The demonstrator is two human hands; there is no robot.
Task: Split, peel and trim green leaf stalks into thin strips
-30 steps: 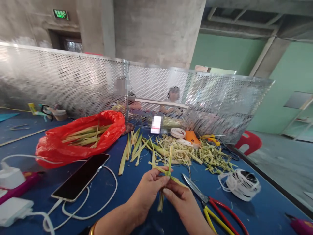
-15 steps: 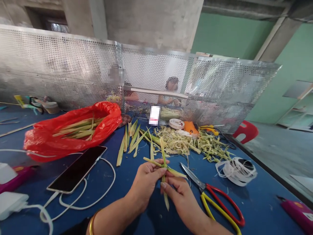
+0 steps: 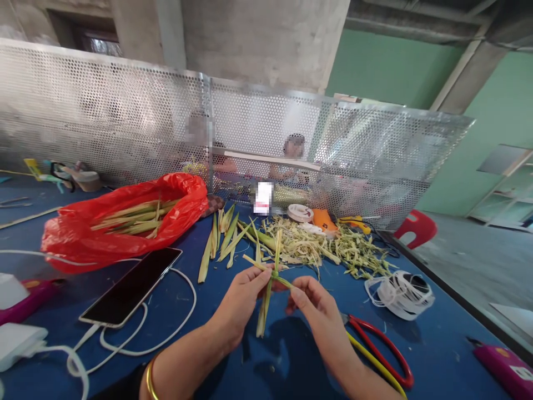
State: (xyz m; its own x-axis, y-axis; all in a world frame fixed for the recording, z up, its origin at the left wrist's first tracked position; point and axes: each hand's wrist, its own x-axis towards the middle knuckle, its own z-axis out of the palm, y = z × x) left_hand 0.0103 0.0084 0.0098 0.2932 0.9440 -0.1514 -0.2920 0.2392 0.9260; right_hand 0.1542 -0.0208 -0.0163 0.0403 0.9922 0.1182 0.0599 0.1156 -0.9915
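Note:
Between my hands is a cross of folded green-yellow leaf strips (image 3: 264,314), with a small knot at its middle. My left hand (image 3: 249,289) pinches it beside the knot. The thumb and fingers of my right hand (image 3: 311,300) grip the strip end pointing right. One strip end hangs down toward me and another points away. Scissors (image 3: 377,347) with one red and one yellow handle lie by my right hand, their blades mostly hidden behind it.
Beyond my hands lie loose leaves (image 3: 227,239) and a heap of shreds (image 3: 312,244). A red plastic bag (image 3: 83,239) of leaves and a cabled phone (image 3: 133,286) are on the left. A white ribbon roll (image 3: 400,294) sits right. A perforated metal screen (image 3: 266,116) stands behind, people beyond it.
My right hand has shifted right, from the hanging lower end to the right-hand strip end. The leaf cross has turned slightly, its lower end swinging left. My left hand still holds the knot.

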